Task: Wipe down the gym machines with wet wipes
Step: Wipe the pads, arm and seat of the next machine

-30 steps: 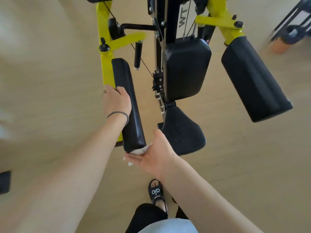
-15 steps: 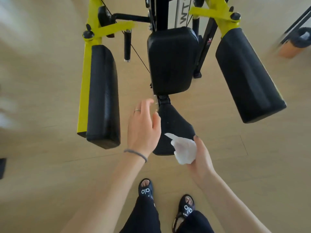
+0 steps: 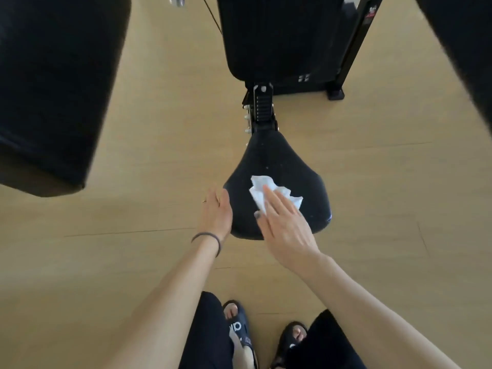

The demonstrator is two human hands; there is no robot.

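Fingers (image 3: 277,202) of right hand (image 3: 286,230) straight, together, pressing white wipe (image 3: 269,191) flat onto black seat (image 3: 277,166); left hand (image 3: 217,213) beside them, fingers straight, against seat's edge

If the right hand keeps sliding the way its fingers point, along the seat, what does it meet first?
The right hand presses the wet wipe flat on the seat, fingers aimed toward its narrow end. Bare seat lies ahead; the first obstacle is probably the black adjustment bracket, though depth is unclear.

The pale wood-look floor (image 3: 159,115) carries the machine's black base foot (image 3: 336,93) at the upper right. Near the bottom edge, 2 black sandals (image 3: 238,328) stand on it side by side.
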